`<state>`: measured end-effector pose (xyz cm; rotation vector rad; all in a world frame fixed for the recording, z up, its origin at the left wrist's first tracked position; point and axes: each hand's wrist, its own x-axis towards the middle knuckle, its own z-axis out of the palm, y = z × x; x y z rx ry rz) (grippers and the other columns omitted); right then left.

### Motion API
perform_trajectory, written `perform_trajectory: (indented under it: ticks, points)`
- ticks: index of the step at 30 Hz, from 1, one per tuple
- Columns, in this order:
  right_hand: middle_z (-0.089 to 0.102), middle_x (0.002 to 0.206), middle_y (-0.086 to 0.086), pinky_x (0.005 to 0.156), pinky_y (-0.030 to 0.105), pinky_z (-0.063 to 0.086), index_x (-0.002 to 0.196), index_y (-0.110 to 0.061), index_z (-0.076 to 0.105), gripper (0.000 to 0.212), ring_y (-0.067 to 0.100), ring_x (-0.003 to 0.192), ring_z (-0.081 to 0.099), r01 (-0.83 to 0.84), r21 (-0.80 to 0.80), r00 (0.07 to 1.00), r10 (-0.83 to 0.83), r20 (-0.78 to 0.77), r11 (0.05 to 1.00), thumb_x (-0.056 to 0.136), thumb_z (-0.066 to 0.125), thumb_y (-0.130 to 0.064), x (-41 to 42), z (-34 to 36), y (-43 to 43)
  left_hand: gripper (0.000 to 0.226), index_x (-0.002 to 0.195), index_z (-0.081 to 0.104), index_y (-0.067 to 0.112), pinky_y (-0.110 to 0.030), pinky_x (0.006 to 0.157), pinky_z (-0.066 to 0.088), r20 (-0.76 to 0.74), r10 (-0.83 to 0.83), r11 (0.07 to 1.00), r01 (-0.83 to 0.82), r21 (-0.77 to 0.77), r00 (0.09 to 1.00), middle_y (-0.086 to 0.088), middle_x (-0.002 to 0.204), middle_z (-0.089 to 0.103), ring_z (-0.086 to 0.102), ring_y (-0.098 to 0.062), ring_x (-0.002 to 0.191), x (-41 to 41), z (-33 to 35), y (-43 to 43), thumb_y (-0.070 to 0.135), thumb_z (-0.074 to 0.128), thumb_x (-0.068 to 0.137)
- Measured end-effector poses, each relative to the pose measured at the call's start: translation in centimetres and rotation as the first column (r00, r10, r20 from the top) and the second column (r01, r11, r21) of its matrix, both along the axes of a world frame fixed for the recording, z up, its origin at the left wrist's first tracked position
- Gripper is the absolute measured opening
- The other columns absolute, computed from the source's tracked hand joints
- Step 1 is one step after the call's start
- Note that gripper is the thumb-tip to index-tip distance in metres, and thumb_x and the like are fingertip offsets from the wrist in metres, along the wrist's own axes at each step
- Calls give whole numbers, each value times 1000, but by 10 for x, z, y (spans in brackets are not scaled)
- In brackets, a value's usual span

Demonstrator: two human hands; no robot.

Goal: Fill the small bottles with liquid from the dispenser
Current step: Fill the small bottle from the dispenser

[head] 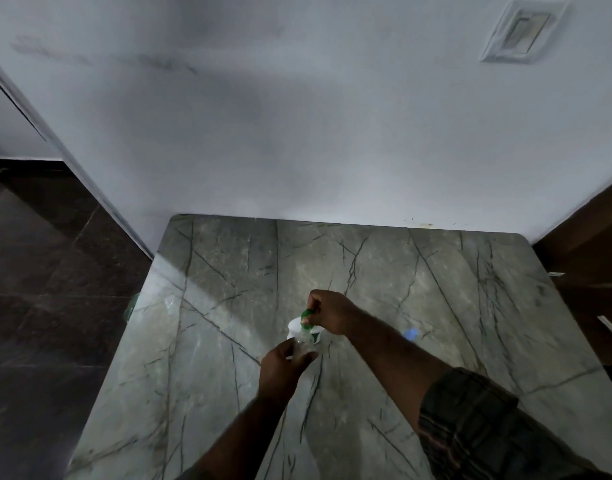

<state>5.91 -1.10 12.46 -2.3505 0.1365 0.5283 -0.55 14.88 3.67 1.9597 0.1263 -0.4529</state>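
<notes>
1. Grey-green marble with dark veins forms the bench [384, 271], which butts against a pale wall [297, 116] at its far edge; dark floor tiles [38, 289] lie off its left edge.
2. Nearest the camera, a checked sleeve [477, 427] covers the right upper forearm over the near right part of the bench.
3. Left hand [284, 368] is curled around a small clear bottle [303, 344], thumb and fingers closed on its lower body, near the middle of the bench.
4. Right hand [327, 311], just beyond, pinches a green cap [306, 315] between thumb and fingertips at the top of that bottle.
5. Behind the bottle and touching it in this view stands a white dispenser [297, 329] with a green label; blur hides its details.
6. Well apart toward the right edge lies a small blue-and-white blurred thing [411, 334]; what it is cannot be told.
7. At the left edge a greenish clear thing [133, 304] shows, too blurred to identify.
8. High on the wall toward the right sits a white switch plate [524, 31].
</notes>
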Motion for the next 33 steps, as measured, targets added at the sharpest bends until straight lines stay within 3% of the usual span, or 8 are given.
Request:
perform_trajectory:
  ticks: [9, 14, 20, 25, 33]
  points:
    - [69, 104, 11, 80, 32, 47, 99, -7, 62, 30, 18, 88, 56, 26, 17, 1000, -26, 1, 1000, 80, 79, -23, -3, -8, 1, 57, 122, 67, 18, -21, 80, 57, -13, 2, 1000, -1, 11, 1000, 5, 108, 74, 69, -4, 90, 1, -6, 0, 43, 81, 73]
    - [70, 104, 9, 84, 34, 50, 102, -7, 64, 32, 17, 89, 58, 45, 18, 999, -46, 3, 999, 78, 81, -23, 2, -2, -1, 58, 120, 68, 21, -10, 71, 52, -2, 8, 1000, -8, -10, 1000, 9, 105, 74, 69, 0, 88, 4, 0, -2, 46, 82, 70]
    - [64, 89, 1, 60, 18, 37, 96, -9, 64, 29, 14, 81, 54, 39, 29, 999, -40, 10, 999, 79, 80, -24, -3, -11, -1, 46, 110, 72, 27, -3, 63, 48, 9, 0, 1000, 0, 8, 1000, 24, 87, 72, 66, 11, 80, 3, -6, 0, 46, 82, 70]
    - [67, 93, 4, 62, 21, 39, 97, -8, 65, 31, 12, 80, 54, 50, 17, 999, -50, 15, 999, 77, 81, -25, 1, -7, -2, 43, 108, 72, 29, 0, 63, 45, 30, 1, 1000, 0, -8, 1000, 30, 82, 69, 65, 15, 80, 4, -3, 0, 44, 83, 70]
    - [62, 85, 0, 59, 19, 37, 93, -8, 63, 28, 13, 78, 53, 53, 36, 998, -54, 31, 998, 78, 81, -25, -5, -13, -1, 49, 114, 70, 27, -4, 63, 48, 9, -10, 1000, 10, 11, 1000, 21, 92, 71, 66, 13, 80, 3, -6, 1, 45, 82, 70]
